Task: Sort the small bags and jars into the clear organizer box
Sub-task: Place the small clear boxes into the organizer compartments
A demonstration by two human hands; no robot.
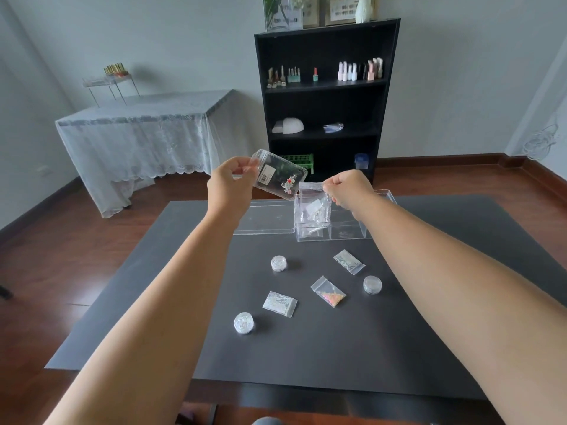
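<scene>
clear organizer box (346,231) far on mat | right hand (349,187) pinches small bag (313,208) over left compartment | left hand (228,182) clamps labelled bag (280,176) | risk: bag snags divider, spills

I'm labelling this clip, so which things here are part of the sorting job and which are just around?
Part of the job:
- organizer box
- box lid
- bag in left hand
- bag in right hand
- three loose bags
- three jars

Just around:
- black shelf with polish bottles
- lace-covered table
- green basket
</scene>
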